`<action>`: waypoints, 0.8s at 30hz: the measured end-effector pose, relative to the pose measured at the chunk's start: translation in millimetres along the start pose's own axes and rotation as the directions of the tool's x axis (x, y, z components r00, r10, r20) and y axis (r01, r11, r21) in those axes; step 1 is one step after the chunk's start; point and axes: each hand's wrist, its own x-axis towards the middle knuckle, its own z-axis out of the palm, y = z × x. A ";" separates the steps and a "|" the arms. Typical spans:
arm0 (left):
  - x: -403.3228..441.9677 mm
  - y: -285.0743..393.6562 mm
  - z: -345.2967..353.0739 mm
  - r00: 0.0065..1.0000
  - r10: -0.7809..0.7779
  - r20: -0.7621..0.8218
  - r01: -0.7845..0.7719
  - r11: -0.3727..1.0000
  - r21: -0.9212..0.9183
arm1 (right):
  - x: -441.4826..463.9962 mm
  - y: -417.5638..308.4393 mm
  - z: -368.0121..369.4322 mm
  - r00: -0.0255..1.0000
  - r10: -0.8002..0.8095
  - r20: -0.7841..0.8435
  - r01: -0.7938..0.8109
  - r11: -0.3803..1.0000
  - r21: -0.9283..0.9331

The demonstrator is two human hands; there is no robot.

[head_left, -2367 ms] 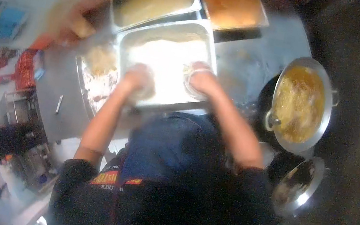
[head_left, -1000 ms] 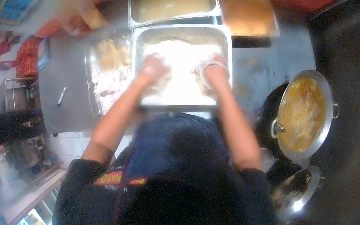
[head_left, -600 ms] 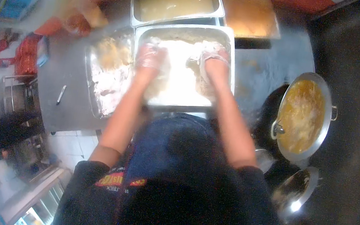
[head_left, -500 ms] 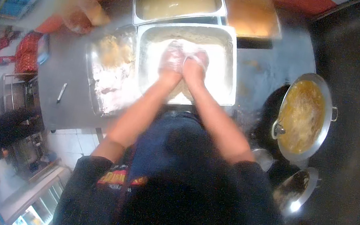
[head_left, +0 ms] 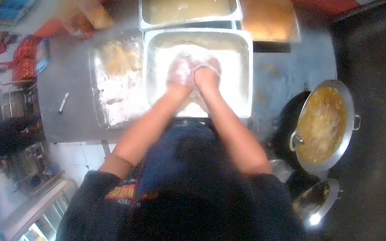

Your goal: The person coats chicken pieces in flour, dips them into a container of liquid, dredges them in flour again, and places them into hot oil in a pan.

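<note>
Both hands are inside a deep metal pan (head_left: 250, 97) of white flour-like powder (head_left: 234, 79), side by side and touching or nearly so. Clear plastic, like thin gloves, covers my left hand (head_left: 181, 71) and my right hand (head_left: 208, 70). Glare and blur smear the fingers, so their pose and anything between them cannot be made out. Left of the pan lies a shallow tray (head_left: 93, 70) with white powder and yellowish crumbs. Behind stands another metal pan (head_left: 142, 12) with pale yellow liquid.
A wok (head_left: 348, 141) of bubbling brownish oil stands at right, a second pan (head_left: 326, 206) nearer me. An orange-filled tray (head_left: 269, 18) is at the back. A small white-handled tool (head_left: 63, 102) lies on the metal table (head_left: 57, 80). Another person (head_left: 1, 139) is at far left.
My hands stay together in the powder and have shifted slightly against each other. The view has moved a little; trays and wok stand as before.
</note>
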 end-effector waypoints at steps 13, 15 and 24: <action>-9.4 -13.4 2.3 0.989 -0.076 0.123 0.067 0.995 0.076 | -10.7 -9.3 -13.5 0.955 0.274 0.115 -0.296 0.900 0.319; -3.0 -13.5 5.3 0.988 -0.052 0.143 0.036 0.992 0.117 | -5.1 -15.2 -28.9 0.962 0.211 0.176 -0.263 0.891 0.370; -8.0 -12.7 -14.0 0.933 -0.266 0.241 0.296 0.951 -0.095 | -11.9 -9.4 -16.7 0.892 0.396 0.216 -0.436 0.638 0.635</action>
